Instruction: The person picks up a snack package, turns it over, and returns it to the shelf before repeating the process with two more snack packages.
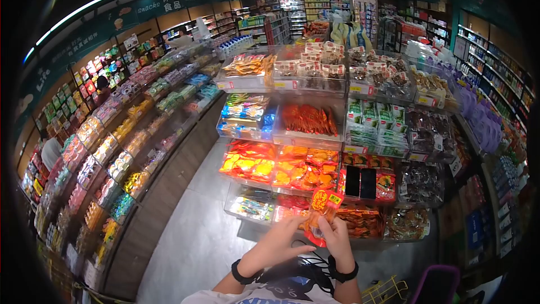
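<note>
A red snack packet with yellow print and a clear lower part is held upright in front of me. My right hand grips its lower right side, the thumb lying across the front. On the other side, my left hand has its fingers stretched toward the packet's left edge, fingertips right at it, and the thumb spread apart below. Both wrists wear black bands. Behind the packet are the lower bins, with orange-red packets and black-and-red packs.
Tiered clear bins of snacks stand ahead. A long sloping candy display runs along the left, beside grey floor. At lower right are a yellow wire basket and a purple-rimmed object. People stand near the left shelves.
</note>
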`<state>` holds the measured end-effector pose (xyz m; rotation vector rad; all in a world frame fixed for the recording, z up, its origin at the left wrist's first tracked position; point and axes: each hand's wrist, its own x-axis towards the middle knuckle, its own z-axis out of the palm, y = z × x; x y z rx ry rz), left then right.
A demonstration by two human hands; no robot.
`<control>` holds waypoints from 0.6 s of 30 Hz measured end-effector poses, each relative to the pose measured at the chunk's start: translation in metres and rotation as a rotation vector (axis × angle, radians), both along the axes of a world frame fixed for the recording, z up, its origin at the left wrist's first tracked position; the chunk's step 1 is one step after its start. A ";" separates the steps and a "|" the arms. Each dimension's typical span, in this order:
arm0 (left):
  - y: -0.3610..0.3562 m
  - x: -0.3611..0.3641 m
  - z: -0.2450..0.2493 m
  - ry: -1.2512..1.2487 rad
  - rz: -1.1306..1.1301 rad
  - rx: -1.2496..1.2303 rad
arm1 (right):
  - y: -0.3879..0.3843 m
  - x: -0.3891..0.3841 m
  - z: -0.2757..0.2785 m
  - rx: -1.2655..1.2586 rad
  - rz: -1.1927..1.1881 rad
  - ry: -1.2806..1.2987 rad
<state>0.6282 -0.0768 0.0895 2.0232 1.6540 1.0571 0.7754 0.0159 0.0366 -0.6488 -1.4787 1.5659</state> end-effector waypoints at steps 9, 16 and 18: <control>-0.004 -0.014 -0.029 -0.174 0.208 -0.231 | 0.001 -0.021 0.001 0.069 0.298 -0.113; -0.001 -0.042 -0.035 -0.382 0.309 -0.355 | 0.022 -0.032 -0.009 0.015 0.437 -0.390; -0.001 -0.053 -0.037 -0.428 0.331 -0.307 | 0.029 -0.039 -0.014 -0.006 0.492 -0.429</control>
